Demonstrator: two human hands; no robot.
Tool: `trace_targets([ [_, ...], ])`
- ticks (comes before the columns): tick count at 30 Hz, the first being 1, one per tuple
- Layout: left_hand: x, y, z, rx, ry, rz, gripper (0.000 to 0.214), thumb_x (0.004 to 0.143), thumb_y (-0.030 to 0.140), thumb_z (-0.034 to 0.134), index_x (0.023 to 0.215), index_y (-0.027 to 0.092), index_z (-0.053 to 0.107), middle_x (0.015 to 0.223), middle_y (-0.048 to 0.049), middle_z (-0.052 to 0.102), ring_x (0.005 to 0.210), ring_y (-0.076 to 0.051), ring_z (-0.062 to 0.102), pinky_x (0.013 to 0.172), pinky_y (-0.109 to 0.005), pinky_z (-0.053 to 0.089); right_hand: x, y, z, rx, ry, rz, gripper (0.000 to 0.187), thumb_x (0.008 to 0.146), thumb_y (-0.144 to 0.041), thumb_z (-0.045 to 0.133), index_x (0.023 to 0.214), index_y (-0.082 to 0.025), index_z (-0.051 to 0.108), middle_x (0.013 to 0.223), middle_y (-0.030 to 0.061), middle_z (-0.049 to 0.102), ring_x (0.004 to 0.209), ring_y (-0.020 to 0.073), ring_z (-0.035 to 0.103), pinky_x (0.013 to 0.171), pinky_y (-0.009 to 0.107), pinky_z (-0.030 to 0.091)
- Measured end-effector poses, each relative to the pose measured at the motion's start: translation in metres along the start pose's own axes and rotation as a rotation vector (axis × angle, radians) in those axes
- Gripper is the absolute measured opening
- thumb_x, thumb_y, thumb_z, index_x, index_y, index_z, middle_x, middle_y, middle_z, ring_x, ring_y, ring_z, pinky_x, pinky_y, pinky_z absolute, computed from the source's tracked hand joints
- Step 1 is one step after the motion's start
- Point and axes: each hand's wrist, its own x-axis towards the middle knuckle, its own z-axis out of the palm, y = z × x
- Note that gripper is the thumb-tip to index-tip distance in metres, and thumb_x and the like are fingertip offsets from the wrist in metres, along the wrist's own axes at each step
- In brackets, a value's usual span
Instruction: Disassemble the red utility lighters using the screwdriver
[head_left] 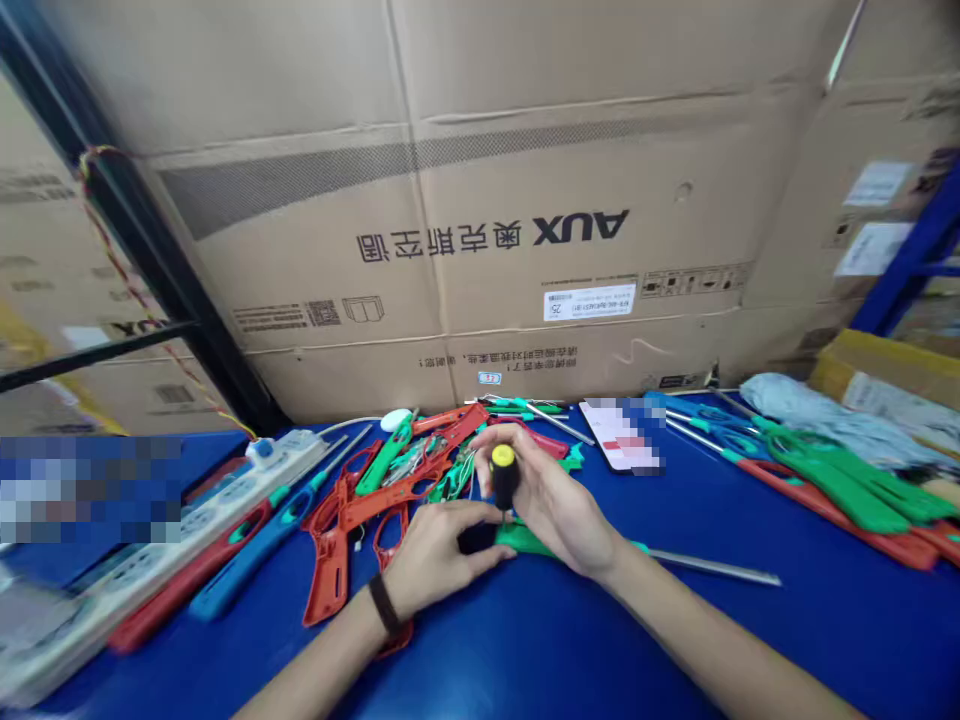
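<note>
A screwdriver (504, 478) with a black handle and yellow cap stands upright in the fingers of my right hand (559, 510). Its shaft points down at a green long-necked lighter (531, 540) lying on the blue tabletop. My left hand (435, 552), a dark band at its wrist, pinches the left end of that lighter between thumb and fingers. The lighter's metal tube (716, 569) sticks out to the right beyond my right forearm. Both hands hide part of the green body, and the screwdriver's tip is too small to make out.
Red shell halves (328, 570) and green parts are heaped behind my left hand. A white power strip (225, 515), a red lighter (191, 580) and a blue lighter (251, 555) lie left. Green handles (840, 480) pile up right, near a phone (619, 435). A cardboard wall (480, 180) rises behind.
</note>
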Motion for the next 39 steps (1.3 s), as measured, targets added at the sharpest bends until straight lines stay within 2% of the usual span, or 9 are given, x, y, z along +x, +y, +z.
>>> trace_targets([
  [9, 0.002, 0.006, 0.000, -0.039, -0.008, -0.029, 0.019, 0.077, 0.033, 0.067, 0.094, 0.024, 0.068, 0.089, 0.0004, 0.072, 0.076, -0.016, 0.067, 0.076, -0.027, 0.052, 0.005, -0.002, -0.004, -0.328, 0.056, -0.179, 0.011, 0.088, -0.031, 0.054, 0.091, -0.022, 0.048, 0.095, 0.0015, 0.058, 0.079, 0.0113, 0.060, 0.075, 0.029, 0.047],
  [14, 0.003, 0.007, -0.001, -0.054, -0.035, -0.052, 0.019, 0.078, 0.034, 0.066, 0.094, 0.024, 0.069, 0.092, 0.0007, 0.073, 0.080, -0.018, 0.068, 0.074, -0.028, 0.052, 0.002, 0.001, 0.000, -0.403, 0.094, -0.215, 0.022, 0.084, -0.028, 0.059, 0.083, -0.024, 0.038, 0.087, 0.0001, 0.064, 0.083, 0.0143, 0.064, 0.075, 0.032, 0.049],
  [18, 0.003, 0.007, -0.002, -0.058, -0.026, -0.056, 0.020, 0.077, 0.033, 0.068, 0.094, 0.024, 0.069, 0.094, 0.0015, 0.073, 0.083, -0.018, 0.068, 0.078, -0.028, 0.051, 0.002, -0.011, -0.005, -0.773, 0.207, -0.197, 0.037, 0.073, -0.036, 0.070, 0.073, -0.023, 0.035, 0.072, -0.0028, 0.061, 0.064, 0.0122, 0.060, 0.058, 0.024, 0.046],
  [23, 0.004, 0.004, -0.001, -0.045, -0.023, -0.051, 0.022, 0.076, 0.036, 0.068, 0.097, 0.027, 0.068, 0.098, 0.0031, 0.072, 0.088, -0.019, 0.068, 0.081, -0.029, 0.051, 0.011, -0.043, -0.010, -1.414, 0.000, -0.251, 0.035, 0.070, -0.044, 0.071, 0.085, -0.021, 0.049, 0.064, -0.0055, 0.056, 0.055, 0.0097, 0.049, 0.054, 0.022, 0.035],
  [26, 0.003, 0.002, 0.001, -0.021, -0.021, -0.065, 0.024, 0.076, 0.037, 0.067, 0.097, 0.027, 0.069, 0.097, 0.0019, 0.072, 0.087, -0.021, 0.068, 0.079, -0.031, 0.052, 0.019, -0.052, -0.004, -1.676, -0.197, -0.278, 0.040, 0.073, -0.058, 0.063, 0.074, -0.020, 0.054, 0.065, -0.0020, 0.058, 0.055, 0.0099, 0.045, 0.051, 0.023, 0.026],
  [28, 0.002, 0.001, 0.002, -0.017, -0.026, -0.084, 0.025, 0.076, 0.039, 0.066, 0.098, 0.026, 0.069, 0.097, 0.0011, 0.072, 0.086, -0.021, 0.068, 0.081, -0.032, 0.052, 0.024, -0.051, 0.001, -1.799, -0.204, -0.240, 0.049, 0.073, -0.067, 0.055, 0.066, -0.019, 0.054, 0.060, -0.0010, 0.057, 0.052, 0.0098, 0.042, 0.049, 0.025, 0.020],
  [32, -0.001, 0.001, 0.005, 0.007, -0.029, -0.108, 0.028, 0.076, 0.042, 0.066, 0.100, 0.027, 0.069, 0.101, -0.0014, 0.071, 0.095, -0.024, 0.065, 0.085, -0.034, 0.050, 0.030, -0.049, 0.013, -1.947, -0.120, -0.127, 0.063, 0.071, -0.078, 0.042, 0.056, -0.018, 0.053, 0.050, 0.0008, 0.054, 0.048, 0.0113, 0.041, 0.049, 0.027, 0.015],
  [35, -0.001, 0.000, 0.007, 0.051, -0.028, -0.118, 0.033, 0.077, 0.044, 0.064, 0.102, 0.022, 0.068, 0.098, -0.0050, 0.071, 0.089, -0.025, 0.066, 0.079, -0.035, 0.051, 0.031, -0.053, 0.023, -1.968, -0.234, -0.072, 0.064, 0.077, -0.075, 0.034, 0.055, -0.018, 0.053, 0.046, 0.0024, 0.053, 0.046, 0.0127, 0.043, 0.049, 0.027, 0.015],
  [39, 0.001, 0.000, 0.006, 0.042, -0.023, -0.100, 0.027, 0.078, 0.043, 0.062, 0.084, 0.017, 0.068, 0.080, -0.0034, 0.071, 0.069, -0.021, 0.066, 0.064, -0.027, 0.049, 0.029, -0.059, 0.034, -1.945, -0.423, -0.118, 0.043, 0.082, -0.056, 0.040, 0.079, -0.017, 0.058, 0.068, 0.0059, 0.063, 0.053, 0.0156, 0.049, 0.049, 0.028, 0.018],
])
